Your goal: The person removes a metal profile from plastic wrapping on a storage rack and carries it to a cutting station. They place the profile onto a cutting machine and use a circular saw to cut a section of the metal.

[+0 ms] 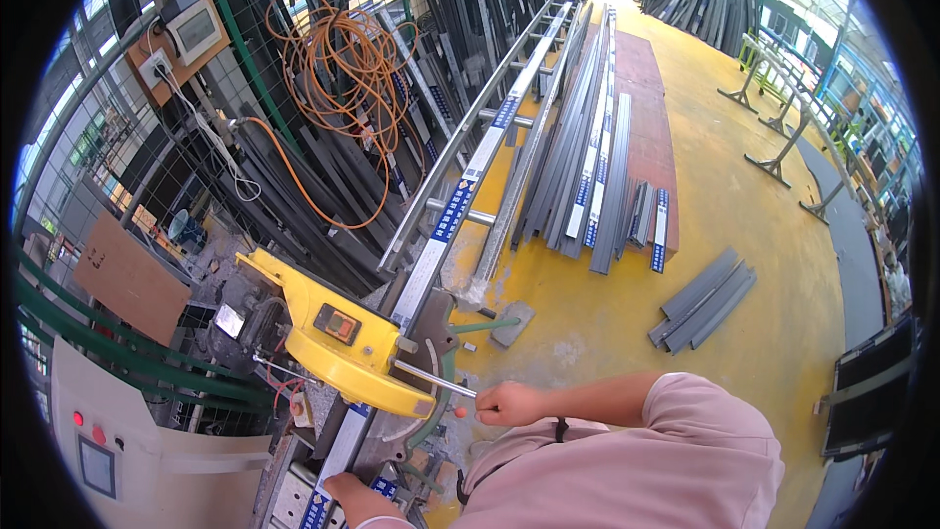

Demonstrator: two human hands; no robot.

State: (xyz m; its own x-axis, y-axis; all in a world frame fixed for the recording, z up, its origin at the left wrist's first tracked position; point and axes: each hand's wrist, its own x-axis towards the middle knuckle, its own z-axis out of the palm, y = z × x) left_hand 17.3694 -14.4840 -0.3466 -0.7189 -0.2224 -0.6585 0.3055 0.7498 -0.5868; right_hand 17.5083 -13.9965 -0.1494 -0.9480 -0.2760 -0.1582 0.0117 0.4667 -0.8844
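1. My right hand (509,403) is closed around the saw's metal handle (436,380), beside the yellow saw guard (338,338).
2. My left hand (354,498) is pressed flat on the aluminium profile (446,220) at the lower edge.
3. Open yellow floor (754,255) on the right.

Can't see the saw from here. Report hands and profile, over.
Right hand gripping the saw's metal handle. Left hand pressing the long aluminium profile at the yellow chop saw. Nothing seen blocking the profile.
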